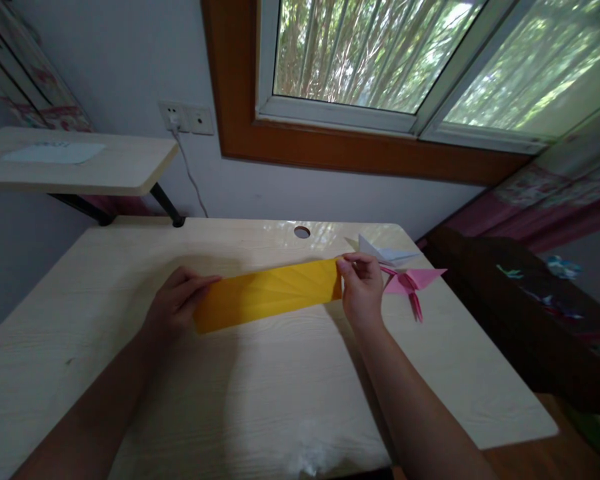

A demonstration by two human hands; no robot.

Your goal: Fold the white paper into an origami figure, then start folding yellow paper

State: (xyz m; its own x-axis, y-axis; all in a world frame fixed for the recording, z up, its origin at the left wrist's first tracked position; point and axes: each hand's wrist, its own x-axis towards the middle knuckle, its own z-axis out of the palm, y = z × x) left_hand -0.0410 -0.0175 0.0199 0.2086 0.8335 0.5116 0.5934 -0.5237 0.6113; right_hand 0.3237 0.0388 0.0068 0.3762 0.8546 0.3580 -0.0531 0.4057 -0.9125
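A long strip of folded yellow paper (275,295) is stretched between my two hands above the pale wooden desk (290,393). My left hand (177,300) pinches its left end, the thumb and fingers near the upper corner. At the other end, my right hand (364,283) grips the upper right corner between thumb and fingers. Faint crease lines run across the paper. Just beyond my right hand lies a pink folded-paper figure (414,283) with pointed parts. Behind that sits a white folded-paper piece (380,250), partly hidden by my right hand.
A raised shelf (75,160) with a sheet of paper (55,152) stands at the back left on black legs. The desk has a round cable hole (302,232) near its back edge. A wall socket (186,119) with a plugged-in cord and a window are behind; a dark brown surface (505,313) lies right.
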